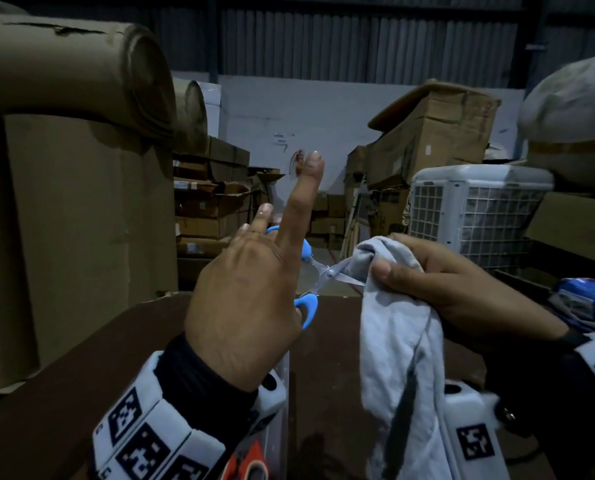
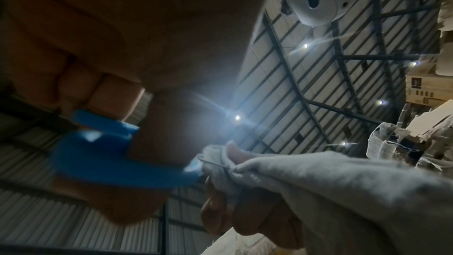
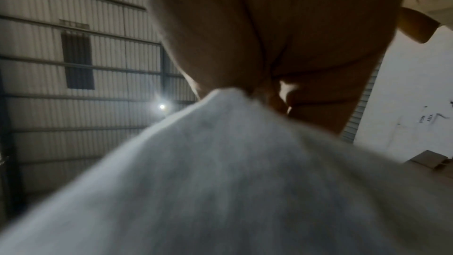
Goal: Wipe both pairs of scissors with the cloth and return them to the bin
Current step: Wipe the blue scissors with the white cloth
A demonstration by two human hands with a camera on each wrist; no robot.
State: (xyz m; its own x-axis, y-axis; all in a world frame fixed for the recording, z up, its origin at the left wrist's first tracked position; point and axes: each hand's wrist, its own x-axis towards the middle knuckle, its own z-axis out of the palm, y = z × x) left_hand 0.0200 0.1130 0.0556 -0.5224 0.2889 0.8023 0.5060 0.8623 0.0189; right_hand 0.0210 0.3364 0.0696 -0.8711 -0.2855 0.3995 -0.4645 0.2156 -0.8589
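Observation:
My left hand [image 1: 251, 282] holds the blue-handled scissors [image 1: 308, 306] in the air, thumb and fingers through the blue loops [image 2: 108, 152], index finger pointing straight up. The blades [image 1: 337, 273] stand spread apart. My right hand [image 1: 438, 275] pinches the pale grey cloth [image 1: 400, 341] around one blade; the cloth [image 2: 343, 191] hangs down over the table and fills the right wrist view [image 3: 220, 181]. An orange-handled pair [image 1: 249, 462] lies inside a clear bin [image 1: 284, 375] under my left wrist, mostly hidden.
A dark brown table [image 1: 81, 393] lies below both hands. Cardboard rolls [image 1: 81, 64] and boxes rise at the left, stacked cartons [image 1: 434, 133] at the back, a white cooler [image 1: 476, 206] and blue packets [image 1: 587, 299] at the right.

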